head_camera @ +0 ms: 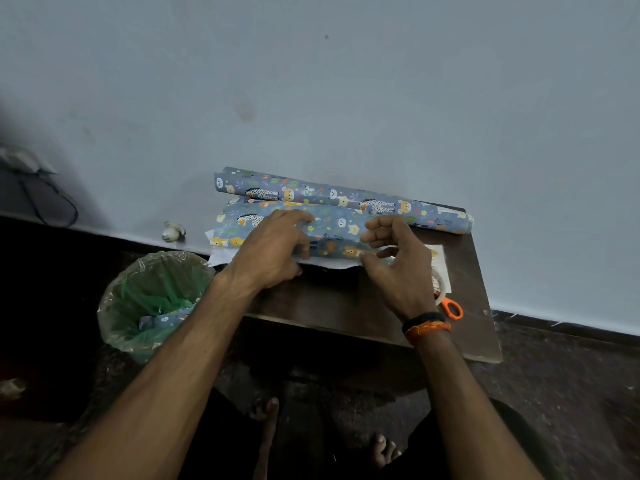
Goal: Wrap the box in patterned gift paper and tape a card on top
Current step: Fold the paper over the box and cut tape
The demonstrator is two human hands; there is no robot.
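Nearest, on the dark desk [346,306], the left hand [273,251] presses flat on the patterned paper [332,225] folded over the box. The right hand [398,265] pinches the paper's near edge, perhaps with tape. Orange-handled scissors [452,308] lie beside its wrist. Farther back, the paper roll [346,199] rests against the wall.

On the tabletop [329,306] the paper-covered box [332,233] lies under both hands, the left hand [273,251] beside the right hand [398,265], with the paper roll [346,199] behind it against the wall, tape [438,285] and scissors [452,308] to its right, and a bin [152,299] on the floor to the left.
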